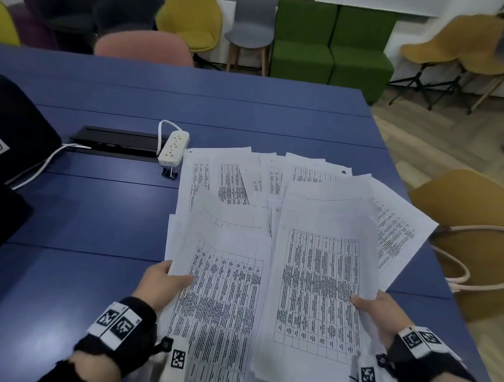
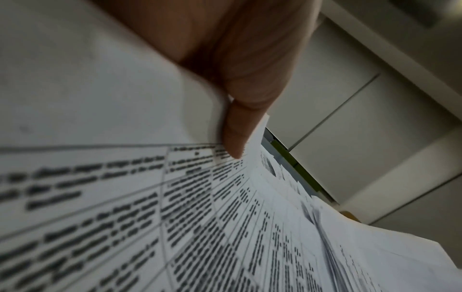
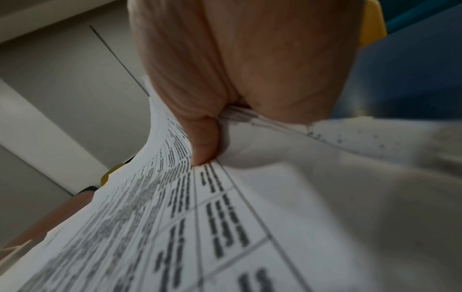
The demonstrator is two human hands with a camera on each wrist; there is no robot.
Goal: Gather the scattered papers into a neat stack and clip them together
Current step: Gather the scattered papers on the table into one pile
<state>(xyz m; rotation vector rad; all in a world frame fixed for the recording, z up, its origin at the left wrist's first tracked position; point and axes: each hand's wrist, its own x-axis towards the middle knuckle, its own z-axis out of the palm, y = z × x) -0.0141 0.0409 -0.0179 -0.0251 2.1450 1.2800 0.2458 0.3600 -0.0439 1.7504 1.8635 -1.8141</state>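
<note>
Spreading over the right part of the scene is a blue table (image 1: 134, 95) with a smooth, matt top divided by long seams. On it lie the papers (image 1: 273, 197), thin white sheets printed with black tables, fanned out and overlapping in a loose, uneven heap; the near sheets are lifted and bend softly.

Beside the far left corner of the heap sits a white plastic power strip (image 1: 173, 148), long and rounded, and just in front of it a small black binder clip (image 1: 169, 172) with wire handles.

The left hand (image 1: 164, 285) holds the left bundle at its edge, with the thumb (image 2: 235, 134) pressed on top of the sheets and the other fingers hidden beneath. The right hand (image 1: 381, 312) grips the right bundle the same way, its thumb (image 3: 202, 142) curled down on the printed page, pinching several sheets together.
</note>
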